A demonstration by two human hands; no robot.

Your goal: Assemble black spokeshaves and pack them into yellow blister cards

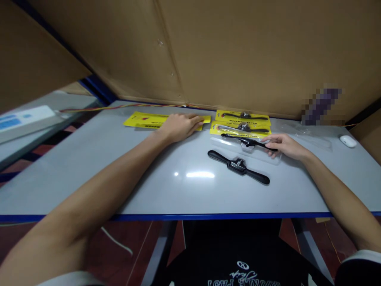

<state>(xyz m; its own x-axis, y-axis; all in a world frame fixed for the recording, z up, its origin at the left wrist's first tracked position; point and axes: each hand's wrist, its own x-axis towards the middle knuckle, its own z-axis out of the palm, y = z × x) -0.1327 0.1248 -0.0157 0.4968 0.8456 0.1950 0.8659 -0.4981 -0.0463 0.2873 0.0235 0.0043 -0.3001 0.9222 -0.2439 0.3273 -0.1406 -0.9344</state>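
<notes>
My left hand point(181, 126) is over the yellow backing cards point(143, 119) at the back left, fingers together and bent over the right end of a card; the thumb is hidden. On the right, my right hand point(282, 146) has its fingers closed around the right handle of a black spokeshave point(248, 142). A clear plastic blister point(217, 142) shows under this tool. Another black spokeshave point(238, 165) lies slantwise on the table, nearer to me. Behind them are two spokeshaves on yellow cards, an upper pack point(226, 118) and a lower pack point(216, 129).
More clear plastic point(315, 139) lies right of my right hand, with a white computer mouse point(347, 141) beyond it. Cardboard walls point(238, 51) enclose the grey table point(166, 194). A thin twisted cable point(127, 106) runs along the back edge. A white box point(29, 119) stands at far left.
</notes>
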